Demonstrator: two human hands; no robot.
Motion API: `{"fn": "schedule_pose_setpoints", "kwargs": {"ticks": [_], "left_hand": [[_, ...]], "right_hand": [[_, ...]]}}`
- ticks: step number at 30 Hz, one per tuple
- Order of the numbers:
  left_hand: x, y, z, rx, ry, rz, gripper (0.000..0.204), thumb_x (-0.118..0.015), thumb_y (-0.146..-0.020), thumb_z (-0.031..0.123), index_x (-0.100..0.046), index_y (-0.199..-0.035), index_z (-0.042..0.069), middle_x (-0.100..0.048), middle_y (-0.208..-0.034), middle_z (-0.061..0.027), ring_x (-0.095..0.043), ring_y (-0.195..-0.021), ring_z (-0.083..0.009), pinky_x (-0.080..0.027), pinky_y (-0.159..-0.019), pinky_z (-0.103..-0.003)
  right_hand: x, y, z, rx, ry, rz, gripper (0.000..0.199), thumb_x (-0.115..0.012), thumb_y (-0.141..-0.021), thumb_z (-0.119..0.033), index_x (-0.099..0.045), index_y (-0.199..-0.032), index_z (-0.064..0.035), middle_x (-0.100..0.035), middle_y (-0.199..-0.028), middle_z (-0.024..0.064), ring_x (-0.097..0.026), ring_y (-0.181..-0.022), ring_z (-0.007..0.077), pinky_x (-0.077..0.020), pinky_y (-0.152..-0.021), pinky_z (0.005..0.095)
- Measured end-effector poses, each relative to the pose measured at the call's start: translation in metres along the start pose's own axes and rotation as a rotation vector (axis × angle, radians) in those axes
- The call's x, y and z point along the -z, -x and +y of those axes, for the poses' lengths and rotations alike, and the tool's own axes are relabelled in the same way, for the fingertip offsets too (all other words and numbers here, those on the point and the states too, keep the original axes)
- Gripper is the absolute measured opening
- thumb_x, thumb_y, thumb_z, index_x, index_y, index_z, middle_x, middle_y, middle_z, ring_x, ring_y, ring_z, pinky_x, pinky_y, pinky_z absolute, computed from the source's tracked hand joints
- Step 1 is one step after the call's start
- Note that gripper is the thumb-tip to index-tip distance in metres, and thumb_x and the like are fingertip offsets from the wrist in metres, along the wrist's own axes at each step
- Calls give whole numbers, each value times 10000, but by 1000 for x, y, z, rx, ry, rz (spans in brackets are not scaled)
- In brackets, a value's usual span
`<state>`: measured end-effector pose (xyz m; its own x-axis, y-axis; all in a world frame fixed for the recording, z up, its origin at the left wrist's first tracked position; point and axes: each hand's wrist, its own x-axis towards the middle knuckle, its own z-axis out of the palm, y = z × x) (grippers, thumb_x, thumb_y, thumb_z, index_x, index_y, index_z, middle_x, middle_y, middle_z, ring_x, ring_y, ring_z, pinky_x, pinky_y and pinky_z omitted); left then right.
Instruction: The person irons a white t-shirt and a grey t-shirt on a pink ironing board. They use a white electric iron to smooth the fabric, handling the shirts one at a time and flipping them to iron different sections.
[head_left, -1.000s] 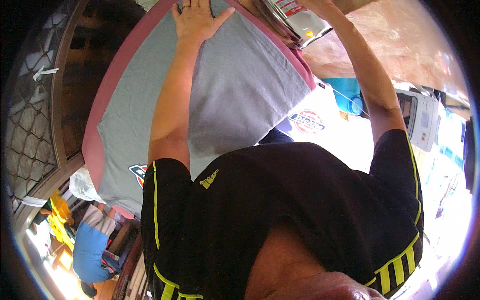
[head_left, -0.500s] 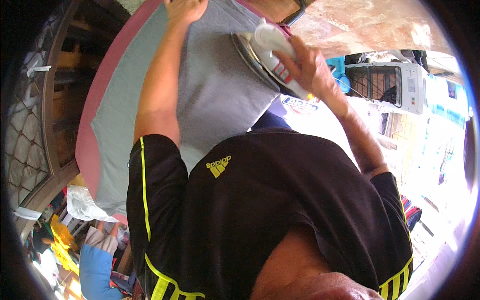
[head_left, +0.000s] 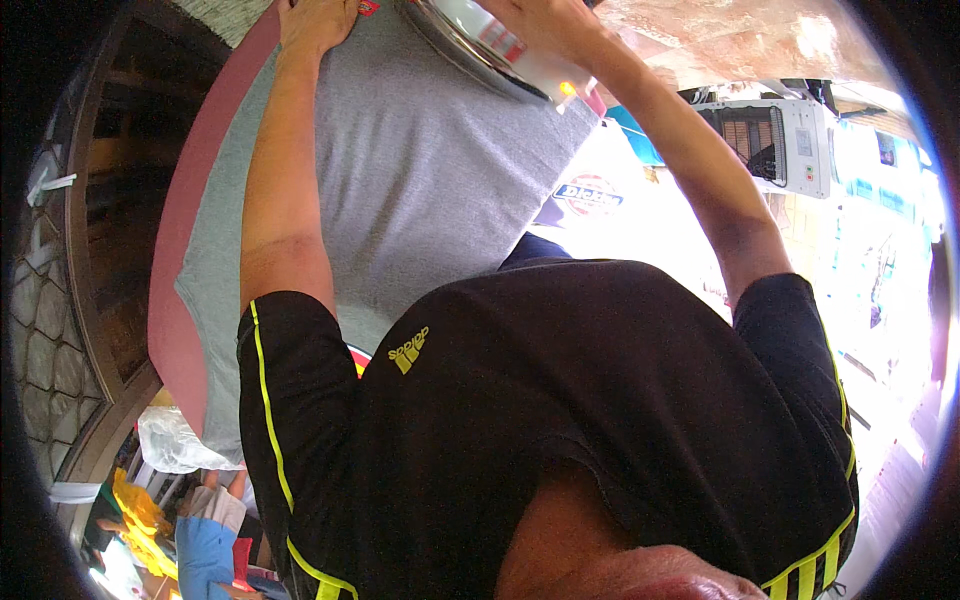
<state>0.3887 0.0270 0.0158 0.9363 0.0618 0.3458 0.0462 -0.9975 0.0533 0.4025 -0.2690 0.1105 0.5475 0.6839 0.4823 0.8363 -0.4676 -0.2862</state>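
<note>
Pressing flat, head view: left hand (head_left: 318,22), arm extended, palm down with fingers spread on grey garment (head_left: 430,180) covering pink ironing board (head_left: 175,300). Right hand (head_left: 545,25), elbow bent, apparently wrapped around handle of iron (head_left: 480,45) resting on garment's far end; top edge crops it.

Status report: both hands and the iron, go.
Left hand flat on the grey garment, holding nothing. Right hand gripping the iron, soleplate on the cloth. Nothing in the way on the pink board.

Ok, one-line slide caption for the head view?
Left hand pins grey garment flat on pink ironing board; right hand grips iron.
</note>
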Motion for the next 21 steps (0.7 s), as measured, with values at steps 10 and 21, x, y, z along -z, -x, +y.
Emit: {"fn": "schedule_pose_setpoints", "kwargs": {"ticks": [10, 21], "left_hand": [[12, 5, 5, 34, 4, 6, 483, -399, -1012, 387, -453, -1457, 209, -373, -1550, -9, -264, -1458, -268, -215, -1150, -552], [6, -7, -30, -76, 203, -42, 519, -429, -993, 320, -400, -1481, 146, -386, -1544, -70, -328, -1431, -301, -241, -1143, -524]], "right_hand": [[68, 111, -19, -416, -128, -278, 348, -628, -952, -324, -583, -1092, -9, -679, -805, 236, -699, -761, 384, -538, -690, 461], [-3, 5, -12, -133, -117, -160, 419, -611, -951, -368, -591, -1234, -61, -700, -947, 215, -691, -855, 371, -545, -769, 446]]}}
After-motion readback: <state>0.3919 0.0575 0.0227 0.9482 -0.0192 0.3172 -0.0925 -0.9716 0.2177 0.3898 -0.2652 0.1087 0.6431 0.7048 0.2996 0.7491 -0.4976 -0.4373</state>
